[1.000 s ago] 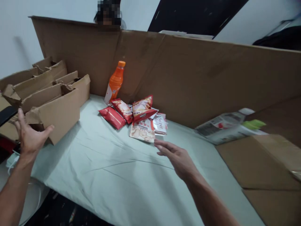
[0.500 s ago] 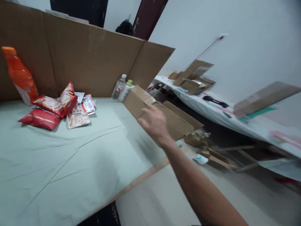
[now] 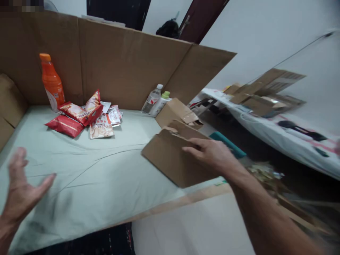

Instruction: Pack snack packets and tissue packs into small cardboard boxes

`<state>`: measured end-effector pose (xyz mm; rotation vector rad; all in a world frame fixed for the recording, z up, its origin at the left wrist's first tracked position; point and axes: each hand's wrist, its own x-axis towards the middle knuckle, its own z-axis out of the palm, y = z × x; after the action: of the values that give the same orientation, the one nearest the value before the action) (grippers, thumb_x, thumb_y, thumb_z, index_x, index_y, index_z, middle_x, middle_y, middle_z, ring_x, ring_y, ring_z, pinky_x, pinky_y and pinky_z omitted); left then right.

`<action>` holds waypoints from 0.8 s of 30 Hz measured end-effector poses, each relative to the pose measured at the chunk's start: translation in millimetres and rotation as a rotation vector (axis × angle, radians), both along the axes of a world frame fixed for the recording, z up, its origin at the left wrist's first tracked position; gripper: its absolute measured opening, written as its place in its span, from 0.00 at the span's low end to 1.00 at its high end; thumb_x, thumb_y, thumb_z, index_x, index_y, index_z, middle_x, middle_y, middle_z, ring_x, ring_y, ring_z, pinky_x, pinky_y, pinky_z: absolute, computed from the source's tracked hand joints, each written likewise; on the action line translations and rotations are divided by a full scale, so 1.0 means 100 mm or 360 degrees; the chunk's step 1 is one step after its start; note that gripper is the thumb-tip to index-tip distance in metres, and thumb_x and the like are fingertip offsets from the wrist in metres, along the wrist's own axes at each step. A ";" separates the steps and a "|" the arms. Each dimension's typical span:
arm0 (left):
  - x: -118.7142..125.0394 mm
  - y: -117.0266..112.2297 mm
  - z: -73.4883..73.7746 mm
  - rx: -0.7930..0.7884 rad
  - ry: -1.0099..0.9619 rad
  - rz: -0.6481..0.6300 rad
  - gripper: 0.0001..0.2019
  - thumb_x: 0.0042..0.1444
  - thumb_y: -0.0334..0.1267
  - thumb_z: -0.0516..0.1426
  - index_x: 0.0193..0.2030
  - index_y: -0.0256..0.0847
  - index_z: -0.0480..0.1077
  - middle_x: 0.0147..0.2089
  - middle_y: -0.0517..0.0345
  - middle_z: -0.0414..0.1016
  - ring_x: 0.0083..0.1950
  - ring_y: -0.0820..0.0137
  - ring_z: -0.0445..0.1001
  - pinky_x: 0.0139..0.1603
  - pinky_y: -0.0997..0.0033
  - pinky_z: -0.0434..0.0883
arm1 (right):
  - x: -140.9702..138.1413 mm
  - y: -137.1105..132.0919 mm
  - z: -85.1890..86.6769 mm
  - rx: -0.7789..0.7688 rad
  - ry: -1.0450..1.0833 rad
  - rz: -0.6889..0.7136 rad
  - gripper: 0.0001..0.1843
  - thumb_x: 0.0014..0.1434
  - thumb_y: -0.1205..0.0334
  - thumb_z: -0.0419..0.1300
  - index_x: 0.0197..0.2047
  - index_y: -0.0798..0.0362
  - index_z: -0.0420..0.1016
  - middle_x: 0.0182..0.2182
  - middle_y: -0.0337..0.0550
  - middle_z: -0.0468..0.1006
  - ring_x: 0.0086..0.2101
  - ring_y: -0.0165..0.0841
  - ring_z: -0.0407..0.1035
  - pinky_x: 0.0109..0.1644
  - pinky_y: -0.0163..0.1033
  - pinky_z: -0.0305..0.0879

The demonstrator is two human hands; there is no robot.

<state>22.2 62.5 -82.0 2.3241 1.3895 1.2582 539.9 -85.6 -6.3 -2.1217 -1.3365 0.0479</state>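
My right hand (image 3: 214, 153) grips the top edge of an open cardboard box (image 3: 176, 157), thumb and fingers over its wall. This box is tilted near the right side of the cloth-covered table (image 3: 106, 173). Over the table's left part, my left hand (image 3: 25, 187) is open, fingers spread and a little blurred, with nothing in it. Beyond it lie red snack packets (image 3: 65, 126) and several smaller sachets (image 3: 101, 127). An orange bottle (image 3: 53, 85) stands behind them.
A tall cardboard panel (image 3: 127, 67) runs along the back. At its right end a clear bottle (image 3: 153, 99) and a white bottle with a green cap (image 3: 161, 103) lean beside another cardboard piece (image 3: 176, 110). A second table (image 3: 255, 124) with boxes stands to the right.
The view has turned left. My right hand, earlier at the cardboard with fingers extended, now grips the box, which has come nearer and separated from the piece behind. My left hand has entered view.
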 end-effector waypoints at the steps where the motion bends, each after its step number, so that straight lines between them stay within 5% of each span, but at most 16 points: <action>1: 0.15 -0.03 -0.04 -0.0046 0.0035 -0.0195 0.55 0.56 0.51 0.68 0.81 0.55 0.37 0.81 0.46 0.42 0.78 0.39 0.52 0.73 0.34 0.63 | -0.28 -0.04 0.03 -0.0070 -0.0026 0.0118 0.05 0.48 0.54 0.68 0.27 0.45 0.81 0.22 0.42 0.78 0.26 0.41 0.70 0.34 0.44 0.61; 5: 0.49 -0.24 -0.09 -0.0503 0.0023 -0.0894 0.67 0.53 0.56 0.71 0.79 0.60 0.22 0.83 0.40 0.29 0.81 0.36 0.41 0.74 0.25 0.52 | -1.30 -0.17 0.30 -0.0397 -0.0152 0.1035 0.14 0.67 0.58 0.57 0.45 0.45 0.85 0.37 0.44 0.87 0.35 0.39 0.79 0.39 0.41 0.70; 8: 0.44 -0.37 -0.10 -0.0855 0.0004 -0.1146 0.73 0.48 0.55 0.74 0.79 0.58 0.17 0.83 0.36 0.35 0.81 0.35 0.44 0.75 0.25 0.49 | -1.58 -0.14 0.50 -0.0517 0.0065 0.1395 0.19 0.73 0.54 0.52 0.56 0.44 0.83 0.44 0.42 0.88 0.38 0.37 0.81 0.41 0.39 0.74; 13: 0.25 -0.51 -0.16 -0.0979 -0.0036 -0.1177 0.70 0.47 0.45 0.74 0.80 0.61 0.23 0.83 0.46 0.41 0.80 0.37 0.49 0.77 0.30 0.52 | -1.59 0.23 0.35 -0.0747 -0.0149 0.1635 0.30 0.67 0.51 0.62 0.69 0.51 0.71 0.62 0.54 0.78 0.58 0.47 0.75 0.58 0.50 0.73; 18: 0.31 -0.56 -0.23 -0.0976 -0.0018 -0.1108 0.74 0.45 0.49 0.75 0.80 0.55 0.20 0.83 0.40 0.39 0.79 0.35 0.50 0.77 0.30 0.53 | -2.01 0.43 0.09 -0.0960 -0.0621 0.1632 0.44 0.57 0.57 0.69 0.74 0.57 0.61 0.57 0.63 0.79 0.53 0.54 0.74 0.57 0.56 0.67; 24: 0.40 -0.59 -0.26 -0.0815 -0.0052 -0.1076 0.71 0.47 0.47 0.74 0.81 0.54 0.23 0.82 0.40 0.40 0.79 0.35 0.50 0.77 0.30 0.55 | -2.15 0.41 0.04 -0.0901 -0.0751 0.1601 0.25 0.61 0.64 0.61 0.61 0.54 0.75 0.44 0.56 0.83 0.44 0.46 0.75 0.49 0.49 0.65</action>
<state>62.5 3.1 -107.8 2.0998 0.6838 0.6410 324.5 -45.1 -2.2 -1.6597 -2.8289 0.3914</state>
